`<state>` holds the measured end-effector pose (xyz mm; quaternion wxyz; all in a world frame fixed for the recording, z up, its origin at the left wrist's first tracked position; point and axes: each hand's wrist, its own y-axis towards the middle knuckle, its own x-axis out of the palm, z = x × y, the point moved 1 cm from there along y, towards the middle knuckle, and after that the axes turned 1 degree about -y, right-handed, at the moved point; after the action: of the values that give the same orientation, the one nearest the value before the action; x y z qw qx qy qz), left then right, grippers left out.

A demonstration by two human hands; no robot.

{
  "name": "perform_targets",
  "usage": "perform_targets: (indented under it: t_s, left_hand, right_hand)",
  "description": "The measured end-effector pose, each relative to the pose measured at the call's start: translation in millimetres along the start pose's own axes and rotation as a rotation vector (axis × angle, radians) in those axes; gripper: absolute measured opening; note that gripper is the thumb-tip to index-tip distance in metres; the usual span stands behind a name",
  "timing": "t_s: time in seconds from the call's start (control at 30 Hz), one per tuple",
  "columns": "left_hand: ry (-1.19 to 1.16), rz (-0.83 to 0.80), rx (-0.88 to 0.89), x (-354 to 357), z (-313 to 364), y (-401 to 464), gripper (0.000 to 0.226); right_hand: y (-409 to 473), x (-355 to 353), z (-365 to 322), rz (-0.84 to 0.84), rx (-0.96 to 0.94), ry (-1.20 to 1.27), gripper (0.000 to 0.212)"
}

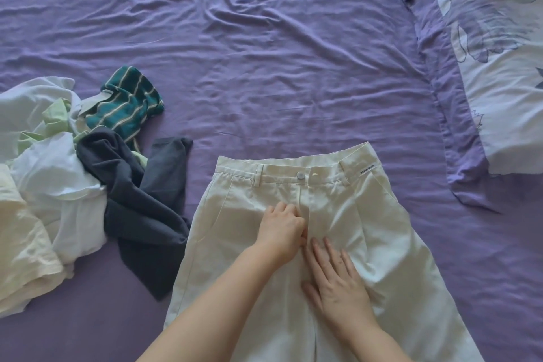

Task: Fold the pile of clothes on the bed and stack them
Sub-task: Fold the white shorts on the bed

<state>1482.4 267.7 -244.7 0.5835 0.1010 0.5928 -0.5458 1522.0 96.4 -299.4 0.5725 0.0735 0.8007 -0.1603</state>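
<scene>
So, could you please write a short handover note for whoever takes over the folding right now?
Left hand: fingers curled, pinching the fly of the cream trousers.
Right hand: flat, pressing the trousers just below.
Trousers lie spread front-up on the purple sheet, waistband away from you, not yet folded.
Unfolded pile sits to the left: white, green, striped and dark grey pieces.
Done: no stack in view. Left: fold everything, then stack.

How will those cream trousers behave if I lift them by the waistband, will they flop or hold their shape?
The cream trousers will probably droop: the cloth creases softly under the left hand and flat right hand. The waistband looks thicker, with a button, so it may stay fairly straight. They lie smooth on the wrinkled purple sheet, so they would likely slide and bunch if pushed.
</scene>
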Motion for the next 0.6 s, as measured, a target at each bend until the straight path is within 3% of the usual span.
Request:
perform_targets:
  t_s: [0.1, 0.33, 0.47, 0.6]
  left_hand:
    - [0.030, 0.002, -0.017, -4, 1, 4, 0.026]
    - [0.029, 0.043, -0.066, -24, -6, 21, 0.020]
    - [0.000, 0.074, -0.090, -34, -10, 31, 0.018]
    - [-0.058, 0.124, -0.087, -41, -15, 42, 0.017]
  right_hand:
    - [-2, 7, -1, -0.015, -0.009, -0.045, 0.081]
    - [-1, 14, 0, -0.020, -0.004, -0.089, 0.083]
    - [0, 18, 1, -0.006, -0.003, -0.092, 0.072]
    - [0, 20, 1, 0.035, -0.023, -0.075, 0.083]
